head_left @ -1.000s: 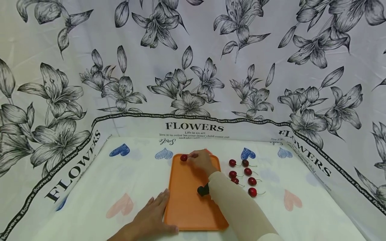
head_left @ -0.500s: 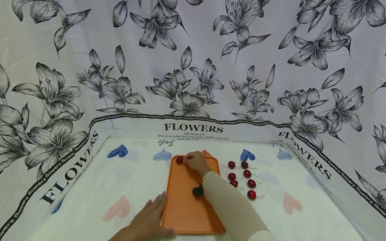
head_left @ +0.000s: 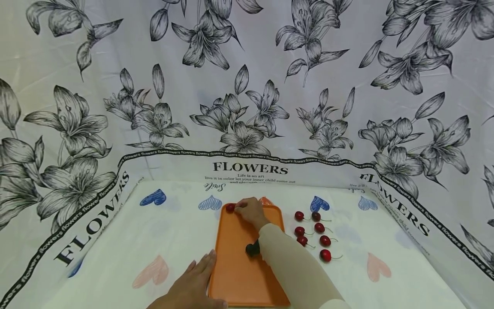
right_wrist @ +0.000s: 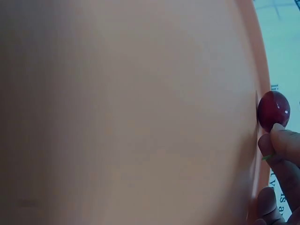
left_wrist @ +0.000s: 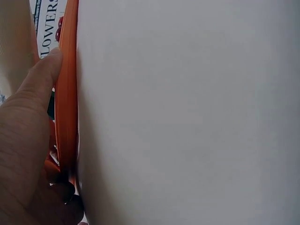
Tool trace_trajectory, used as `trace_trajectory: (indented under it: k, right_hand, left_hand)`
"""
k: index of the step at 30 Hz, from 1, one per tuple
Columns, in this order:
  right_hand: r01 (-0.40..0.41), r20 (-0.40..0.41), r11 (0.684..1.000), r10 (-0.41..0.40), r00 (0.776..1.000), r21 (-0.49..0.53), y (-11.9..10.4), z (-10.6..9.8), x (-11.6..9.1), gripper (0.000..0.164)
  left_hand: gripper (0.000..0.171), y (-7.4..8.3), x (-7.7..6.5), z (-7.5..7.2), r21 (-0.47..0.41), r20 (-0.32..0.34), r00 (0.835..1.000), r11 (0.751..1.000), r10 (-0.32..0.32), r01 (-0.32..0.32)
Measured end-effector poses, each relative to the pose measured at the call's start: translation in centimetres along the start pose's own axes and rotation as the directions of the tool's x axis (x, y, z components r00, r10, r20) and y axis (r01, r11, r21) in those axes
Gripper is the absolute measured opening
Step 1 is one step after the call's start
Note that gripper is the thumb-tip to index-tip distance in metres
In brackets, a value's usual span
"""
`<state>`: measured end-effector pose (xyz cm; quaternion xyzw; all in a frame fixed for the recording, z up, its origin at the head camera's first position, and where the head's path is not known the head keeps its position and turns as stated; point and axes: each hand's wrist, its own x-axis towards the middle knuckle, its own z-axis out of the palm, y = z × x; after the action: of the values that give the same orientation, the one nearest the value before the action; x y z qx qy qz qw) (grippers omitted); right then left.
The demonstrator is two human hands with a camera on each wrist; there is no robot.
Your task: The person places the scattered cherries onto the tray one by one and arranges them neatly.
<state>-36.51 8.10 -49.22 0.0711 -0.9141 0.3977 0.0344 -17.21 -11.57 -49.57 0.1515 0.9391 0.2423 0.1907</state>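
Note:
At the far left corner of the orange tray (head_left: pixel 247 274), my right hand (head_left: pixel 251 211) pinches a dark red cherry (head_left: pixel 230 207) by its stem, between thumb and fingertips. In the right wrist view the cherry (right_wrist: pixel 273 111) sits against the tray's rim, and a bit of green stem shows between the fingers (right_wrist: pixel 285 143). My left hand (head_left: pixel 193 283) rests at the near left corner of the tray, fingers straight along its side. The left wrist view has the thumb (left_wrist: pixel 42 77) lying on the tray's orange rim (left_wrist: pixel 67 98).
Several cherries with stems (head_left: pixel 319 228) lie in loose rows on the white cloth (head_left: pixel 185 231), right of the tray. A black device (head_left: pixel 252 249) on the right wrist hangs over the tray. A flower-printed curtain (head_left: pixel 243 116) stands behind.
My right hand has shifted the cherry slightly left, closer to the tray's far left corner. The left hand keeps its place at the tray. The head view has tilted a little.

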Motion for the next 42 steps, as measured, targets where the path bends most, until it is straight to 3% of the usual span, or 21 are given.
trace_trajectory:
  k: [9, 24, 31, 37, 42]
  right_hand:
    - [0.002, -0.014, 1.000, -0.002, 1.000, 0.006, -0.4, 0.5, -0.1, 0.007]
    - [0.024, -0.043, 0.999, -0.023, 0.999, 0.030, -0.6, 0.1, -0.3, 0.006]
    - [0.064, -0.031, 0.985, -0.060, 0.998, 0.162, -0.5, -1.8, -0.4, 0.007]
    - [0.123, -0.049, 0.989, -0.119, 0.992, 0.088, -2.1, -4.2, -1.4, 0.008]
    - [0.163, -0.052, 0.981, -0.158, 0.986, 0.107, -3.2, -5.9, -2.7, 0.008]
  left_hand:
    - [0.130, -0.2, -0.2, 0.1, 0.033, -0.026, 0.999, 0.998, 0.047, -0.046]
    - [0.131, 0.0, -0.5, 0.1, 0.017, -0.013, 1.000, 1.000, 0.027, -0.027]
    - [0.128, 0.1, -0.5, 0.0, 0.019, -0.011, 0.998, 0.998, 0.054, -0.054]
    - [0.128, 0.2, -0.8, 0.0, 0.038, -0.020, 0.999, 0.998, 0.046, -0.045]
    - [0.127, 0.1, -0.9, 0.1, 0.046, -0.033, 0.998, 0.997, 0.061, -0.060]
